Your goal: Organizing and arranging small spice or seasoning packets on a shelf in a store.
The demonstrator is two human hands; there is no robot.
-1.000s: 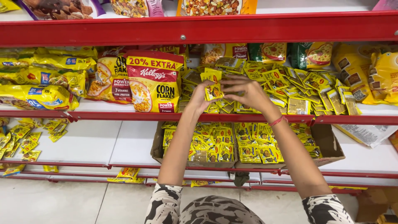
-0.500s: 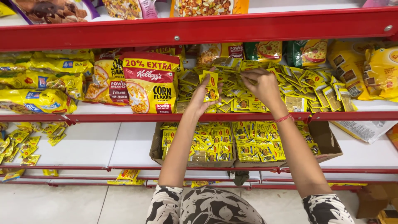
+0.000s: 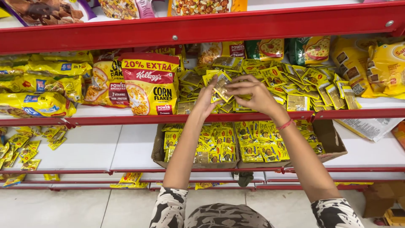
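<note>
From the head view, I see my left hand (image 3: 207,99) and right hand (image 3: 253,95) together grasping small yellow sachets (image 3: 220,86) above the sachet pile (image 3: 295,84) on the middle shelf (image 3: 105,112). I judge it best to keep the grip pinched at the edges and lay them flat beside the cereal bag (image 3: 149,84).

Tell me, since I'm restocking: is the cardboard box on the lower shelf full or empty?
Nearly full. The open cardboard box holds rows of small yellow sachets across most of its floor; its right end is bare.
</note>
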